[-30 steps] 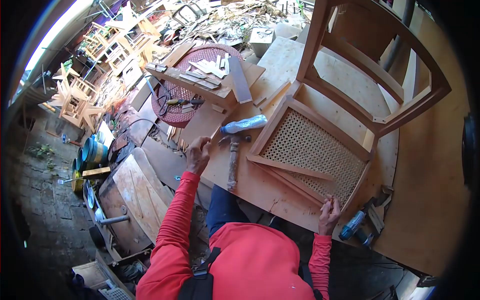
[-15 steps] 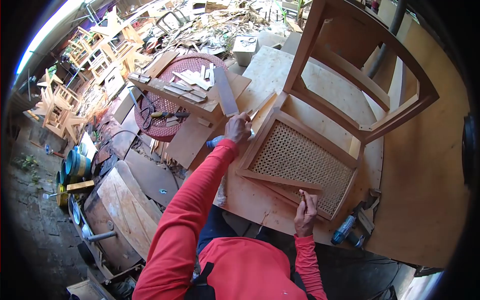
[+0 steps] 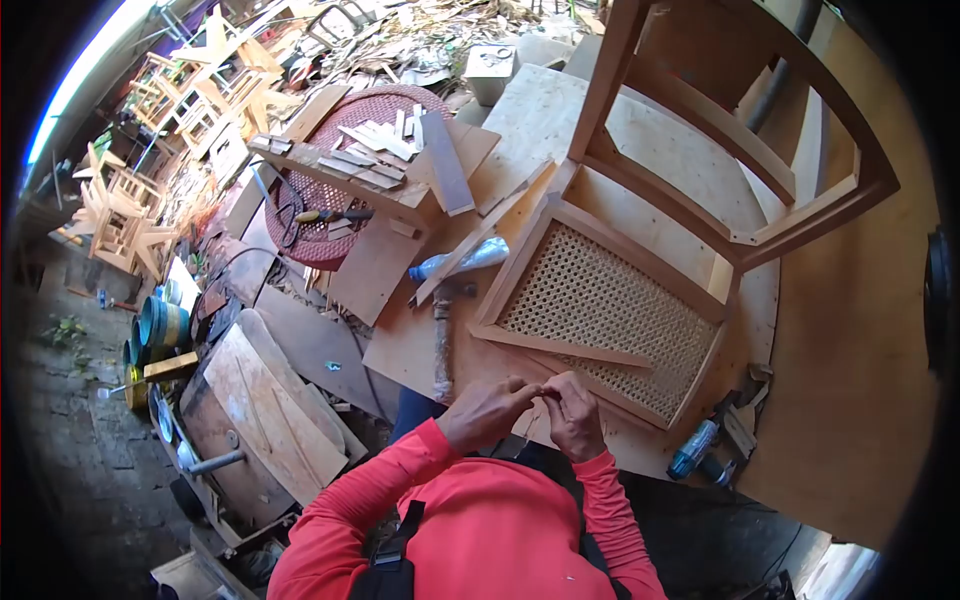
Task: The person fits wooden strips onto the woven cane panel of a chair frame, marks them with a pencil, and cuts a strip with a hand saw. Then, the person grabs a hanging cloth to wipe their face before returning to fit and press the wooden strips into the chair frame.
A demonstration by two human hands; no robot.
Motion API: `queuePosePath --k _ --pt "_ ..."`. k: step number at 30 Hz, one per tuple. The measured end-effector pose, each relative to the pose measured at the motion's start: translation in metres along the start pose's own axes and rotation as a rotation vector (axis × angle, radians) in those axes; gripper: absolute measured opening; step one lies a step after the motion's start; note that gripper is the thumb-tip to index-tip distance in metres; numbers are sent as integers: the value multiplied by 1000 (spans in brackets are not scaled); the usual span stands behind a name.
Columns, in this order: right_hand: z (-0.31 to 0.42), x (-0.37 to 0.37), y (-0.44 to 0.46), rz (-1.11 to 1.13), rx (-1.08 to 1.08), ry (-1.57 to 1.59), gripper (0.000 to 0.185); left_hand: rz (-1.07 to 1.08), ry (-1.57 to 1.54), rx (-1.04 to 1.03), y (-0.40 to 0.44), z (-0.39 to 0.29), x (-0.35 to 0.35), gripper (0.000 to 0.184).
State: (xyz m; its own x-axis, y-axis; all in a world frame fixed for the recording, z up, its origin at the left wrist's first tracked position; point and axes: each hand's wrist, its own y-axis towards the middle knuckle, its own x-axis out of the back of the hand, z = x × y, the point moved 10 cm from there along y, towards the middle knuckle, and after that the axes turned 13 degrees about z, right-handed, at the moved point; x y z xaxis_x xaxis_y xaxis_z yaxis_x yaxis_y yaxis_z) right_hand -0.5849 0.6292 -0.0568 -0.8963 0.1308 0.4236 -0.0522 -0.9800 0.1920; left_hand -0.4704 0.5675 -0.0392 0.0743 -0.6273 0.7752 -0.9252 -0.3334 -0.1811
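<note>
My left hand [image 3: 492,412] and my right hand [image 3: 574,418] meet fingertip to fingertip just in front of my chest. Both are closed in a pinch, and whatever small thing is between them is hidden by the fingers. Beyond them lies a wooden chair with a woven cane seat [image 3: 612,300]; its curved backrest frame [image 3: 655,232] rises at the far side. A thin wooden strip [image 3: 580,350] rests across the near part of the seat. Left of the chair are a hammer [image 3: 442,345] with a wrapped handle, a plastic bottle [image 3: 470,258] and a long wooden slat [image 3: 480,235].
A cordless drill [image 3: 694,450] lies at the table's near right edge. Wood offcuts [image 3: 375,150] are piled on a board over a red woven round top [image 3: 300,235]. Buckets [image 3: 160,325] stand on the floor to the left, with stacked chair frames [image 3: 120,205] behind.
My left hand has come back from beside the bottle and slat to meet my right hand. My right hand has moved left, away from the strip. The hammer and slat now show fully.
</note>
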Motion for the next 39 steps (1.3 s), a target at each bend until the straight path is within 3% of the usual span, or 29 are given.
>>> queuePosePath --k 2,5,6,9,11,13,19,22,25,31,33,39 --pt "-6 -23 9 152 37 69 30 -40 -28 81 -25 29 -10 24" --pt "31 -3 29 64 112 -205 45 -388 -131 192 -81 78 26 18" --pt "0 3 25 33 73 -268 54 -532 -148 318 -106 104 52 16" --pt "-51 58 11 -130 -20 -567 56 -882 -366 572 -169 191 127 13" --pt "-82 87 0 -93 -116 -684 60 -942 -20 628 -187 271 165 13" --pt "-98 104 -10 -3 -175 -743 58 -898 228 747 -181 326 196 12" --pt "-132 113 -19 100 -172 -800 45 -697 265 895 -132 448 224 14" --pt "-134 113 -19 138 -169 -837 32 -816 249 850 -137 450 223 24" --pt "-118 124 -35 71 -98 -863 32 -848 199 720 -146 455 217 35" --pt "22 85 4 -16 -111 -917 33 -808 37 645 -148 453 217 46" --pt "65 73 25 -75 -82 -927 33 -913 1 510 -159 445 215 52" --pt "143 15 100 -256 -123 -893 30 -779 -226 491 -159 453 210 63"
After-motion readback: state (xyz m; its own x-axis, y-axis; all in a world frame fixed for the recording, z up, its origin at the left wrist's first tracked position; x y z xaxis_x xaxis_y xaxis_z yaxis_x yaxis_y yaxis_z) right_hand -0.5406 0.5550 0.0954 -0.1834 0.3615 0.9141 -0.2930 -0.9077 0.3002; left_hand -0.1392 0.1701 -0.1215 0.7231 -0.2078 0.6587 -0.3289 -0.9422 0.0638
